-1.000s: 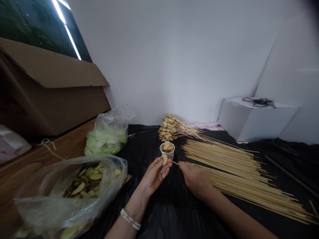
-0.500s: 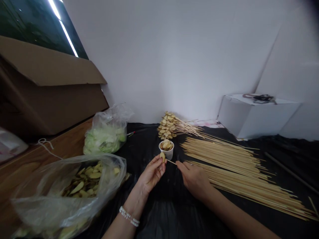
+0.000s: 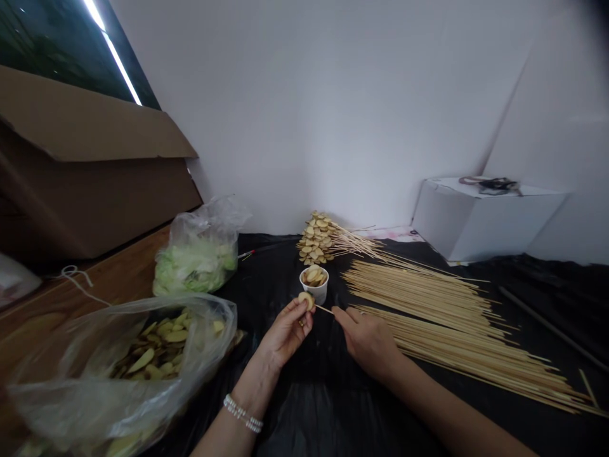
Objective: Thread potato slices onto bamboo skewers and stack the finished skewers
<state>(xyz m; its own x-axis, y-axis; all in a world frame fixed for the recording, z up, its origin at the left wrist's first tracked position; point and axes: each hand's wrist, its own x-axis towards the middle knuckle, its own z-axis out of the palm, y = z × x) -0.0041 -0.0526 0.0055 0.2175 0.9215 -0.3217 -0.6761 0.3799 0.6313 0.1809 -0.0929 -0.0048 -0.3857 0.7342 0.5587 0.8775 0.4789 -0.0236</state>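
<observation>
The left hand is curled, thumb and fingertips pinching a yellow slice upright just in front of the paper cup. A ring and a pearl bracelet show on that side. The right hand pinches a thin skewer between thumb and forefinger, its tip just beside the slice; whether it has entered the slice is too small to tell.

The paper cup stands close beyond the hands, filled with more yellow slices. To the left, a clear plastic bag lies open, heaped with similar slices, and its side spills over the edge of the black plastic sheet. Behind it, a second bag holds pale green pieces.

Beyond the cup, a bunch of skewers loaded with slices lies against the wall. Two long rows of bare skewers fan out to the right of the right hand, their near ends close to it.

The sheet covers the desk, whose wooden top shows along the left. A cardboard box stands past that edge, and a white box sits in the far right corner.
</observation>
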